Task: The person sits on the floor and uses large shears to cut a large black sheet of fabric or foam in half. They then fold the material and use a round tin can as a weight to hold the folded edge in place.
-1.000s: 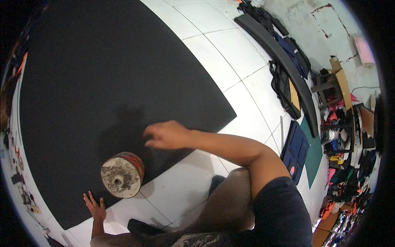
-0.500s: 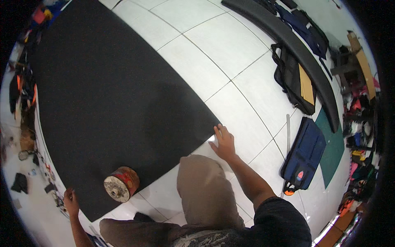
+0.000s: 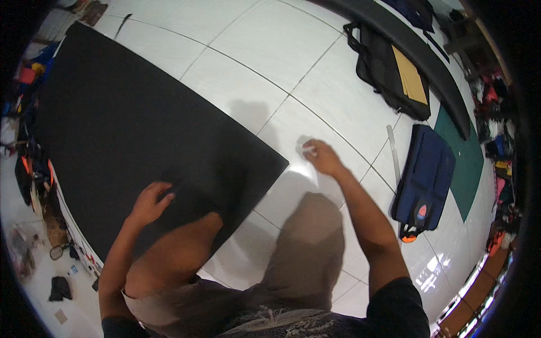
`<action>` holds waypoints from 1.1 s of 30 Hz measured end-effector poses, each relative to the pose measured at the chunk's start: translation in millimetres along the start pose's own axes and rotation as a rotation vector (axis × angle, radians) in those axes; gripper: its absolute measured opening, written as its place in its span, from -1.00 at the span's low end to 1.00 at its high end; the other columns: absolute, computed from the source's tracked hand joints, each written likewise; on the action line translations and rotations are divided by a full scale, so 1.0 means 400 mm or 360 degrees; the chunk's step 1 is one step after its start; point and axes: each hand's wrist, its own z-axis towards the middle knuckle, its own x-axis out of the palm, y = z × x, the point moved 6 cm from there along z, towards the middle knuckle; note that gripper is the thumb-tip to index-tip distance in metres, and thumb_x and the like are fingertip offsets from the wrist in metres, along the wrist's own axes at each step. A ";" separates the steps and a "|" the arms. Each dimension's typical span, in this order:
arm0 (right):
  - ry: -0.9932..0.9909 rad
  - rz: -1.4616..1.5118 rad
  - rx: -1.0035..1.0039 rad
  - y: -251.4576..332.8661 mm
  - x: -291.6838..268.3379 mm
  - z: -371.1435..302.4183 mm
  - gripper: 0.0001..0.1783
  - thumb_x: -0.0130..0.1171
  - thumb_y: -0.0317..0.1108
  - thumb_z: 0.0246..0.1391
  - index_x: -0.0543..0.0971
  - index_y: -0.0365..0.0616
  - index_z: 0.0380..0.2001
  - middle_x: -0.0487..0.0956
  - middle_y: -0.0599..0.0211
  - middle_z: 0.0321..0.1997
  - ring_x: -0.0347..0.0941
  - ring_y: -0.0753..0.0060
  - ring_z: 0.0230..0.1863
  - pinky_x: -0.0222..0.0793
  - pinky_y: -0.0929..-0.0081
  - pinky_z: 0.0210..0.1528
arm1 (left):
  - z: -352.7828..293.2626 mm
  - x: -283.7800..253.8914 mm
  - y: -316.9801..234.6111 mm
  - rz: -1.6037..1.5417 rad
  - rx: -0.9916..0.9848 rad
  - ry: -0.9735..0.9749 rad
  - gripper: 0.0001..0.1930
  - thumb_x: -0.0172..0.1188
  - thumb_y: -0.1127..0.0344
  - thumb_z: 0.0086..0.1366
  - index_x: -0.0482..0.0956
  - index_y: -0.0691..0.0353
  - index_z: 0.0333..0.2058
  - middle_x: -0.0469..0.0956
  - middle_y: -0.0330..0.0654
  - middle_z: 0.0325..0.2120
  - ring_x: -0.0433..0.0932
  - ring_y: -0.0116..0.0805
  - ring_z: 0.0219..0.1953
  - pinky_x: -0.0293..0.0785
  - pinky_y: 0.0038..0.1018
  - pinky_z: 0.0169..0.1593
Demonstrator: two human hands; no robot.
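Observation:
A large black sheet [image 3: 141,129] lies flat on the white tiled floor [image 3: 265,50]. My left hand [image 3: 149,203] rests palm down on the sheet near its close edge, fingers spread. My right hand [image 3: 321,156] reaches out over the bare tiles just past the sheet's right corner, fingers pinched on a small white object [image 3: 307,149], too small to name. My knees and grey shorts fill the lower middle of the view.
A blue bag [image 3: 425,177] lies on the floor at right beside a long ruler [image 3: 393,152]. A black bag with a tan sheet [image 3: 391,70] and a green mat [image 3: 465,152] lie further back. Clutter lines the left edge.
The view has shifted right along the sheet; the tape roll is out of sight. My left hand came onto the sheet, and my right hand moved from the sheet's corner out over the tiles.

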 end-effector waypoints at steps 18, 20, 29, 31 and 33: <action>-0.0288 0.0111 0.0710 0.212 0.236 -0.042 -0.20 0.48 -0.03 -0.13 0.38 -0.20 0.10 0.32 -0.01 0.15 0.27 -0.08 0.19 0.34 0.06 0.13 | 0.416 0.352 -0.242 0.0095 0.0884 0.0033 -0.47 0.30 0.29 0.22 0.43 0.16 0.17 0.21 0.11 0.28 0.19 0.15 0.33 0.17 -0.08 0.36; -0.0288 0.0092 0.0778 0.203 0.240 -0.024 -0.27 0.49 -0.05 -0.14 0.40 -0.20 0.02 0.31 -0.01 0.14 0.27 -0.07 0.18 0.35 0.06 0.09 | 0.414 0.330 -0.240 0.0100 0.0797 -0.0040 -0.53 0.27 0.28 0.25 0.46 0.19 0.13 0.31 0.11 0.21 0.30 0.11 0.25 0.29 -0.11 0.28; -0.0081 0.0619 0.0908 0.247 0.251 -0.007 -0.30 0.48 0.00 -0.14 0.44 -0.21 -0.06 0.50 0.01 -0.06 0.47 0.04 0.02 0.40 0.17 0.03 | 0.382 0.402 -0.234 -0.1533 -0.0623 0.0715 -0.36 0.19 -0.09 0.32 0.38 0.35 0.13 0.46 0.09 0.02 0.51 -0.20 -0.01 0.48 -0.36 0.02; 0.0045 0.0547 0.0594 0.323 0.239 -0.005 -0.29 0.44 0.03 -0.10 0.46 -0.20 0.01 0.49 0.01 -0.04 0.45 0.03 0.06 0.40 0.20 0.05 | 0.372 0.395 -0.249 -0.1718 -0.0725 0.0710 -0.20 0.22 -0.16 0.25 0.28 0.46 0.18 0.42 0.19 0.05 0.51 -0.14 0.02 0.47 -0.35 0.06; 0.0218 0.0601 0.0406 0.360 0.243 -0.004 -0.26 0.41 0.06 -0.05 0.47 -0.18 0.08 0.49 0.01 0.00 0.44 0.02 0.11 0.39 0.21 0.09 | 0.364 0.394 -0.246 -0.1723 -0.0743 0.0612 -0.11 0.27 -0.19 0.20 0.26 0.55 0.19 0.42 0.24 0.03 0.51 -0.12 0.02 0.48 -0.35 0.05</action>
